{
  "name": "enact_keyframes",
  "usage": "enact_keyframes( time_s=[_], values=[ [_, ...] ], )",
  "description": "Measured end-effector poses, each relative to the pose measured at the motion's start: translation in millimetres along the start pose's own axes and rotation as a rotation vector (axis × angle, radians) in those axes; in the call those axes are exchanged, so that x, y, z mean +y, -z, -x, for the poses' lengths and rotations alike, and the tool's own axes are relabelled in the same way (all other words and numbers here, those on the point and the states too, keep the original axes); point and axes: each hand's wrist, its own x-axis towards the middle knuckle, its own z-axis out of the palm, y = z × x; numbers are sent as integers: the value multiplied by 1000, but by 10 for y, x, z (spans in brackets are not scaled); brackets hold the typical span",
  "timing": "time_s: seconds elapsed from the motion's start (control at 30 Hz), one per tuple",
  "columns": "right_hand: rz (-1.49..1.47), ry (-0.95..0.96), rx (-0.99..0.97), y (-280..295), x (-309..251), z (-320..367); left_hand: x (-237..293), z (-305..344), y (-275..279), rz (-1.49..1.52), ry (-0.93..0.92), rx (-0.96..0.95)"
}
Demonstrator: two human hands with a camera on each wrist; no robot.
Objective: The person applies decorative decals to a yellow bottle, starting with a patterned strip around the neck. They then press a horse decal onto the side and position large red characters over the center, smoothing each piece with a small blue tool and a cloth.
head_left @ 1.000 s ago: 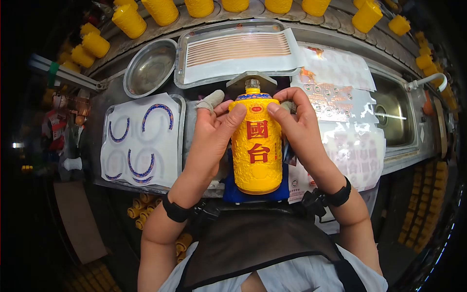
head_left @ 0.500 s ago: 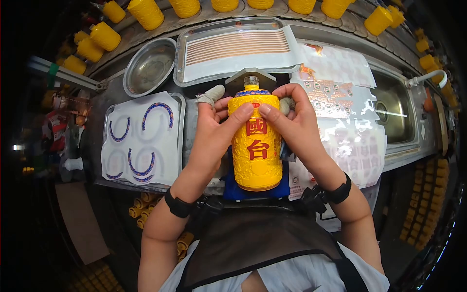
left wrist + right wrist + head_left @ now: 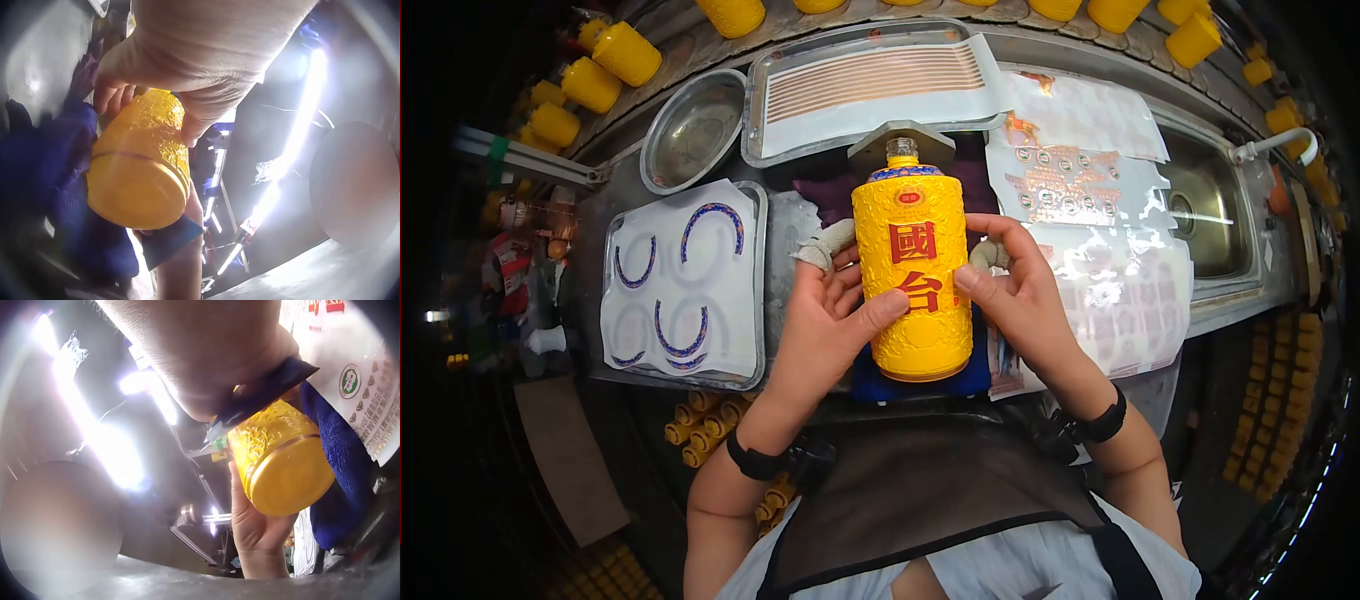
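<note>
A yellow embossed bottle (image 3: 912, 345) with red characters, a clear threaded neck and a blue patterned band at its shoulder lies tilted back, neck away from me. My left hand (image 3: 825, 310) grips its left side, thumb on the lower front, fingers behind. On the right, my right hand (image 3: 1020, 290) has its thumb at the bottle's edge beside the lower character. A flat dark-blue piece (image 3: 269, 394) is tucked in that hand. One pale fabric finger cover (image 3: 828, 245) shows on each hand. The bottle's round base (image 3: 134, 194) faces the left wrist camera.
A blue cloth (image 3: 870, 375) lies beneath the bottle, a metal bracket (image 3: 935, 145) behind its neck. Left is a tray of curved blue decals (image 3: 683, 335), farther back a metal bowl (image 3: 690, 130) and striped strip sheet (image 3: 880, 85). Decal sheets (image 3: 1090, 290) and a sink (image 3: 1200, 240) are right.
My thumbs have moved from the bottle's shoulder down its front and apart, the left one lower. The right hand has loosened toward the bottle's edge. The head view has shifted a little.
</note>
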Motion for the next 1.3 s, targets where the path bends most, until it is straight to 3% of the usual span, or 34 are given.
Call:
enact_keyframes(
  time_s=[1.3],
  values=[
    [79, 23, -59, 75, -26, 46, -6, -9, 12, 43, 17, -13]
  ],
)
